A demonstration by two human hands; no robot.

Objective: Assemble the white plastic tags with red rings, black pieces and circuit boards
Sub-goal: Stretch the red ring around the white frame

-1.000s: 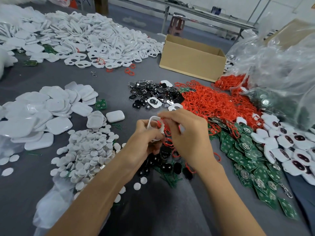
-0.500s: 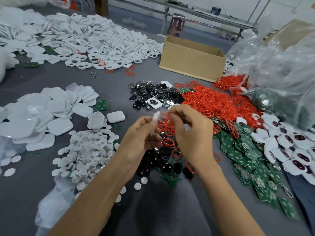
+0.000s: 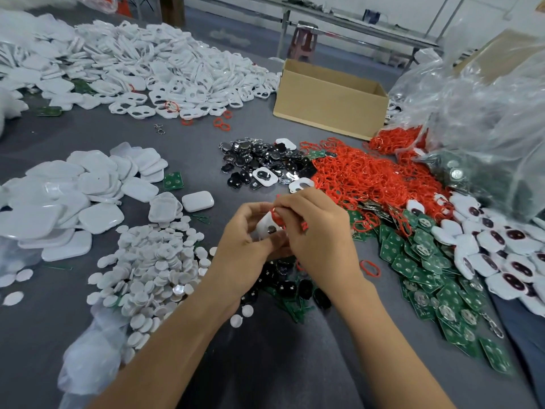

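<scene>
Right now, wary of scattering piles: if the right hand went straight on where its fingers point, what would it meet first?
Probably the white tag gripped by the left hand: the right hand points left at it, pinching a red ring at its top.

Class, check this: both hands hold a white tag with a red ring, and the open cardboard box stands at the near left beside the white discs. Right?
Wrong about the box. In the head view the cardboard box stands far off, right of centre, behind the pile of red rings. The left hand and right hand do hold the white tag with a red ring.
</scene>
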